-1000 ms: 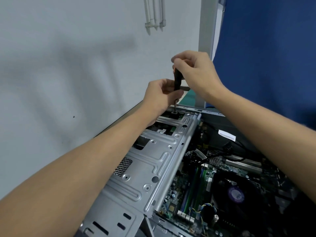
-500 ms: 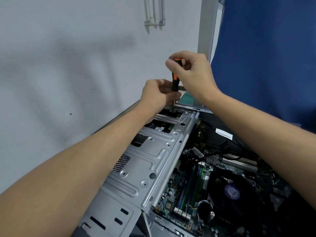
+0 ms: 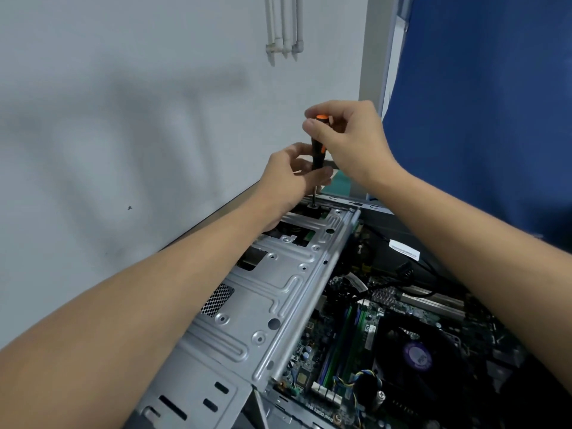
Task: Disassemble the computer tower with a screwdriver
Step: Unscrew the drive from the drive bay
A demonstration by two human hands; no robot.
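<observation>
- The computer tower (image 3: 185,397) lay open, its side panel off, with the motherboard (image 3: 340,345) and cooler fan (image 3: 418,356) in place. Early going, I'd say.
- The right hand (image 3: 349,140) pinched the screwdriver (image 3: 318,156) at its cap, and the left hand (image 3: 294,174) curled round the lower handle.
- The tip sat on a screw (image 3: 313,206) at the drive cage's (image 3: 263,292) far end. Cage, boards and cables were all left to pull.
- I couldn't tell how loose that screw was, and the tower's near corner was cut off.

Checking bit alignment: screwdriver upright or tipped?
Roughly upright. The screwdriver has its orange cap almost directly above the tip, which meets the drive cage.
</observation>
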